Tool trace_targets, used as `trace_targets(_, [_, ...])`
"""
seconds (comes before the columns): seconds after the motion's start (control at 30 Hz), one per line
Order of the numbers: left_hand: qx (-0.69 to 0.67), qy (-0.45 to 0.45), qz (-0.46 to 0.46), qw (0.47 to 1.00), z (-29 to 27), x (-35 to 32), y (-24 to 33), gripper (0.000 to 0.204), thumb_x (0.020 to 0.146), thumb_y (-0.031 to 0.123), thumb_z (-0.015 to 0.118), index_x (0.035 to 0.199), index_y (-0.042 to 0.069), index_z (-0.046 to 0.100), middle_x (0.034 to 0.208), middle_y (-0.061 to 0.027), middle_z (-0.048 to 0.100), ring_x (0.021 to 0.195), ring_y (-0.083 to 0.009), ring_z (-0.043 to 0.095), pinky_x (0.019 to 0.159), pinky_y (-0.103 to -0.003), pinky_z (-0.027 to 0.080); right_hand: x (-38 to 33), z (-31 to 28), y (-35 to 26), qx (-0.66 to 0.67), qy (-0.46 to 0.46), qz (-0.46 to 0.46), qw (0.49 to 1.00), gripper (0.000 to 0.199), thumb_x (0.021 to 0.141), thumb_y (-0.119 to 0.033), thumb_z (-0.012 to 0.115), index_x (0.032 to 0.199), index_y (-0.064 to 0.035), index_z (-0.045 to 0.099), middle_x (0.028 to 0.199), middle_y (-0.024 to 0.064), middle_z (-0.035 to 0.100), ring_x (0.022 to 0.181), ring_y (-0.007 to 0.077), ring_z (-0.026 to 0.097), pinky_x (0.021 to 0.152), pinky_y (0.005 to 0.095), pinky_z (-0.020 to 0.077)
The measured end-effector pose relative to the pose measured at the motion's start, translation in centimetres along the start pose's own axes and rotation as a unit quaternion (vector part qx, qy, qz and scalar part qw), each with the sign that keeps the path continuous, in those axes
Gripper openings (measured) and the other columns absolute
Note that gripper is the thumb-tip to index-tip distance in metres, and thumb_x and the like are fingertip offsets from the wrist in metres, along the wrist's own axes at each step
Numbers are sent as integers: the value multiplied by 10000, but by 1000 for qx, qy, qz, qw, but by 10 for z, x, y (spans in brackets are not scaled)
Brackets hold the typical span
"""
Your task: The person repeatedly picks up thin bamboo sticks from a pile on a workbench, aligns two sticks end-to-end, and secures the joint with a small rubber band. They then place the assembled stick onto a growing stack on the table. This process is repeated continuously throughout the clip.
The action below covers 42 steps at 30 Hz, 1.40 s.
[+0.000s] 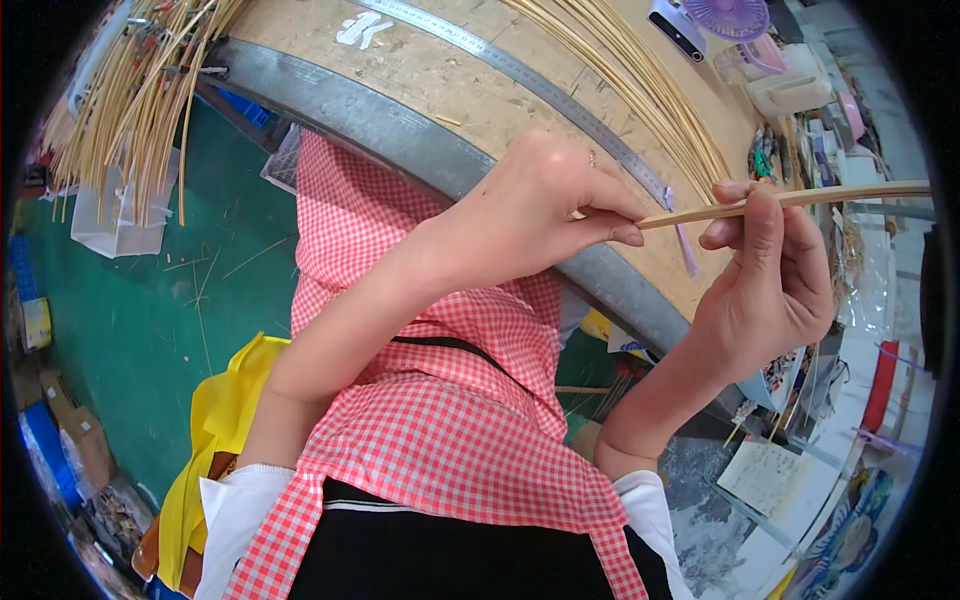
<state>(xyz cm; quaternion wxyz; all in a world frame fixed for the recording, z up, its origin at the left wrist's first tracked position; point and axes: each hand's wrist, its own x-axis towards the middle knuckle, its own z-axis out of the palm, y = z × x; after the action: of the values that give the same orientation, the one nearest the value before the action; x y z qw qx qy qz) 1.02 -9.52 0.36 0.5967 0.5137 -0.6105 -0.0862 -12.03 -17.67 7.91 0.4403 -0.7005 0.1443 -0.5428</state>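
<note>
A thin pale bamboo strip (850,194) runs from the middle of the view out to the right edge. My left hand (545,215) pinches its near end between thumb and fingertips. My right hand (770,285) holds the same strip a little further along, thumb on top and fingers curled beneath. Both hands hover over the edge of a round wooden worktable (440,90) with a grey metal rim. A red and white checked apron (440,420) covers my lap below the hands.
A bundle of long bamboo strips (640,90) and a metal ruler (520,75) lie on the table. More strips (130,100) stick out at the upper left over a green floor (130,320). A purple fan (725,18), plastic boxes and clutter fill the right side.
</note>
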Motion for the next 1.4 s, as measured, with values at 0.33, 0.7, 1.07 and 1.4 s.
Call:
trace_targets(0.33, [91, 57, -55, 993, -7, -30, 18, 160, 765, 39, 683, 924, 28, 667, 749, -95, 587, 607, -219, 588, 547, -302, 455, -19, -2, 25, 20, 72, 124, 989, 95, 827, -10, 663, 790, 55, 604, 691, 136, 649, 517, 157, 615, 476, 244, 519])
trace_targets(0.7, [152, 44, -88, 984, -5, -61, 5, 141, 804, 8, 638, 945, 8, 645, 749, -110, 567, 601, -241, 578, 533, -313, 460, -52, 1, 51, 34, 37, 257, 965, 163, 895, -78, 593, 782, 37, 610, 687, 105, 633, 533, 145, 606, 500, 251, 513])
trace_targets(1.07, [-86, 91, -232, 965, -21, -96, -7, 123, 844, 71, 605, 831, -18, 688, 671, -81, 597, 554, -131, 507, 508, -262, 379, 37, -388, 63, -563, 63, 171, 806, 264, 901, -207, 579, 1027, 15, 648, 898, 110, 682, 766, 139, 628, 607, 271, 494])
trace_targets(1.4, [-112, 81, -269, 953, -23, -101, -10, 146, 856, 88, 595, 834, -22, 688, 672, -55, 595, 606, -99, 499, 548, -256, 376, 5, -444, 128, -677, -190, 271, 657, 220, 773, -129, 666, 898, 50, 641, 839, 172, 668, 774, 256, 632, 718, 363, 480])
